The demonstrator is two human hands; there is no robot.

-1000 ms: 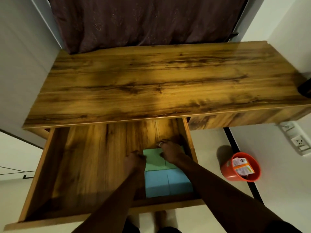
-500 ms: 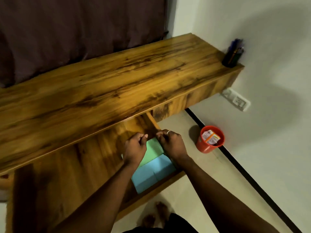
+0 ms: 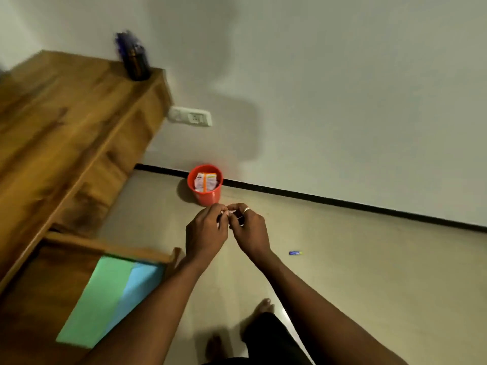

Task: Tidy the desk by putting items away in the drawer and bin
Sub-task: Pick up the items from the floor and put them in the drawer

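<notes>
My left hand (image 3: 205, 233) and my right hand (image 3: 249, 230) meet fingertip to fingertip over the floor, just in front of the red bin (image 3: 207, 198). Their curled fingers pinch a small pale thing (image 3: 228, 213), which is mostly hidden. A white and orange packet (image 3: 205, 181) sits inside the bin. The wooden drawer (image 3: 105, 246) stands open at lower left, holding a green pad (image 3: 97, 293) beside a blue pad (image 3: 138, 281). The blurred desk top (image 3: 52, 114) carries a dark pen holder (image 3: 134, 61) at its far corner.
A small blue object (image 3: 295, 253) lies on the floor to the right of my hands. A wall socket (image 3: 191, 117) sits beside the desk end. My bare feet (image 3: 263, 306) stand on the tiled floor below my arms.
My view swung right, from the desk to the floor and bin. Both hands left the drawer and moved together toward the bin, fingertips still joined.
</notes>
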